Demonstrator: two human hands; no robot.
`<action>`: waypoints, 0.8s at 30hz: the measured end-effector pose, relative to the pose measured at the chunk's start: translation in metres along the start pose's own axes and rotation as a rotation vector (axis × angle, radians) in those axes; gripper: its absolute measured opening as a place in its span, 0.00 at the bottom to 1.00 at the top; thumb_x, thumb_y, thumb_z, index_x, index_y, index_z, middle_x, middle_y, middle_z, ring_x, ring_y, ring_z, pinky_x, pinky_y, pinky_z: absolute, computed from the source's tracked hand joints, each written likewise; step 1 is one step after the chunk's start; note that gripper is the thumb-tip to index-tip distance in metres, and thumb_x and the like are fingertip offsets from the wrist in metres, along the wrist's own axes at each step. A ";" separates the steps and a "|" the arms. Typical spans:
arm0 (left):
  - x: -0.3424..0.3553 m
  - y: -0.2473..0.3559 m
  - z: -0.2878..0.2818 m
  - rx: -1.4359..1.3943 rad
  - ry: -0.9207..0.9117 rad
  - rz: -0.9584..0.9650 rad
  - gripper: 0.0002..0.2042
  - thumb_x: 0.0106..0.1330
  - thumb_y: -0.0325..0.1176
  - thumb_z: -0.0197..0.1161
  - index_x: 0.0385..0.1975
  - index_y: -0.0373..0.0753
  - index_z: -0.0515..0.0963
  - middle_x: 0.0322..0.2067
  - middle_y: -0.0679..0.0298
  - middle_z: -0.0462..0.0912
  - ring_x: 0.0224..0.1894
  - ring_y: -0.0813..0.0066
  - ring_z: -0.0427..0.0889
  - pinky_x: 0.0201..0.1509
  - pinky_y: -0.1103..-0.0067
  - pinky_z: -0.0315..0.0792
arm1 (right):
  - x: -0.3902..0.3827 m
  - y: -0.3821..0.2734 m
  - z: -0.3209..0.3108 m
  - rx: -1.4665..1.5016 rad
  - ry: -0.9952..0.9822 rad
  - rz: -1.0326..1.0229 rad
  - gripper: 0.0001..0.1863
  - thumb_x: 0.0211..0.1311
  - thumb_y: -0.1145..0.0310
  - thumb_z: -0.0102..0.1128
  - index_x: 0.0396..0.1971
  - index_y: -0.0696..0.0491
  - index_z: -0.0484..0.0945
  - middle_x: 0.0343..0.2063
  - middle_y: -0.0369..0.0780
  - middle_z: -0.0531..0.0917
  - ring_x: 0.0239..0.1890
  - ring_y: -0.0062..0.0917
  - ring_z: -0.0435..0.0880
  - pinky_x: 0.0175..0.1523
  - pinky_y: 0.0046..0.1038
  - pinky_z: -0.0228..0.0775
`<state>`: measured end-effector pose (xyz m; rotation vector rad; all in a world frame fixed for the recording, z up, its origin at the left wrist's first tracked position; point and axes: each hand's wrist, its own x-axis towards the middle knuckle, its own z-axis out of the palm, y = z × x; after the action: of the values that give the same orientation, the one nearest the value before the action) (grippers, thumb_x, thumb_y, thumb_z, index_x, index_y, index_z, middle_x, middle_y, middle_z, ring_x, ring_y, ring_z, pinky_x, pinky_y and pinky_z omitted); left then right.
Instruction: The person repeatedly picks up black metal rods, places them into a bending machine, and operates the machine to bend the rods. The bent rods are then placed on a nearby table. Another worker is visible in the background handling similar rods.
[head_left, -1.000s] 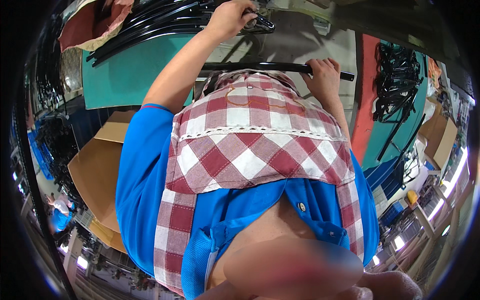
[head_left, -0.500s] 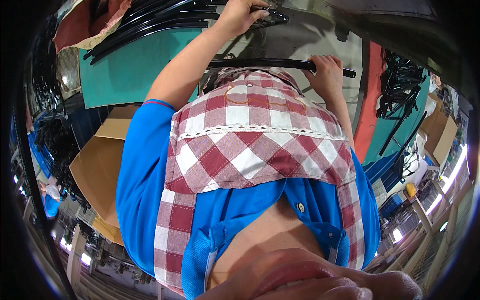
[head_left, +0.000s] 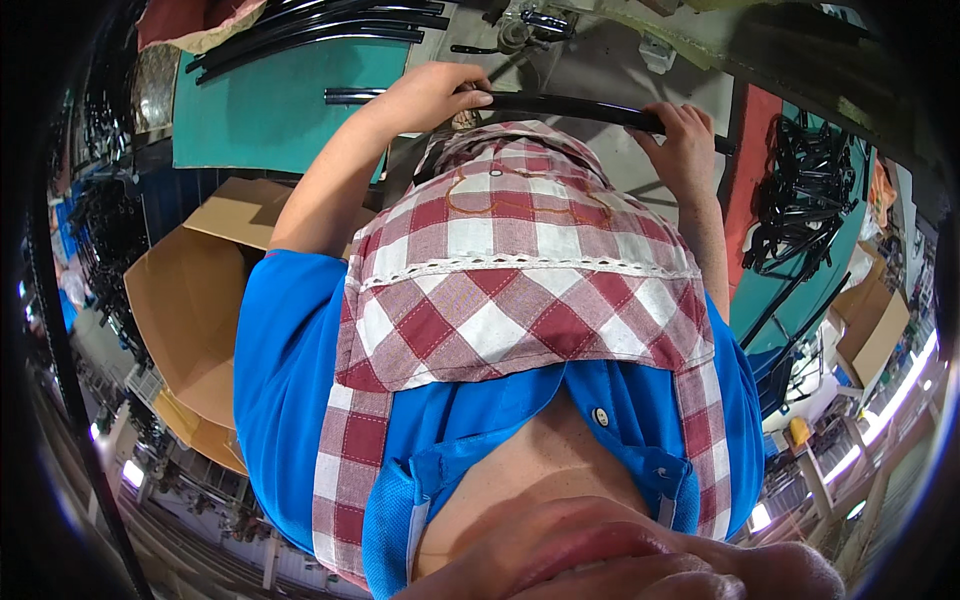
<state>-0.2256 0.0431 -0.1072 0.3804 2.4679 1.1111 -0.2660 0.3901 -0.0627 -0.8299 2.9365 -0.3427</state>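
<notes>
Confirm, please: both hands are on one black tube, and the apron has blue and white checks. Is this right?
One error: the apron has dark red and white checks, as the head view shows. The left hand and right hand are indeed on one black tube.

On my feed I see a green tabletop (head_left: 290, 110) at left and, at right, a second tabletop (head_left: 755, 298), also green, beside a red strip (head_left: 752, 170). Lights (head_left: 902, 386) glare at far right, near a pale post (head_left: 816, 482).
</notes>
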 end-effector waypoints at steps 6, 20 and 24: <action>-0.024 -0.022 -0.018 -0.310 -0.050 -0.052 0.13 0.64 0.36 0.63 0.43 0.34 0.76 0.35 0.54 0.83 0.36 0.66 0.81 0.41 0.73 0.73 | 0.014 0.021 -0.027 -0.194 0.170 -0.046 0.20 0.44 0.56 0.74 0.36 0.46 0.79 0.35 0.32 0.80 0.45 0.29 0.77 0.57 0.36 0.60; -0.055 -0.040 0.053 0.353 0.472 0.112 0.18 0.55 0.40 0.67 0.37 0.35 0.71 0.35 0.55 0.76 0.41 0.54 0.74 0.47 0.67 0.64 | -0.003 -0.024 -0.052 0.098 0.666 -0.451 0.29 0.55 0.43 0.61 0.44 0.53 0.77 0.45 0.41 0.80 0.52 0.35 0.76 0.59 0.41 0.63; -0.096 -0.062 0.057 0.323 0.625 0.112 0.19 0.54 0.36 0.66 0.41 0.35 0.68 0.39 0.54 0.74 0.44 0.53 0.73 0.50 0.66 0.63 | 0.004 -0.030 -0.042 0.297 0.824 -0.541 0.28 0.61 0.52 0.57 0.48 0.62 0.71 0.47 0.52 0.74 0.50 0.40 0.76 0.53 0.38 0.71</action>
<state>-0.1195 0.0013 -0.1643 0.2957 3.2318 0.9777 -0.2598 0.3708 -0.0152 -1.7616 3.0886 -1.4168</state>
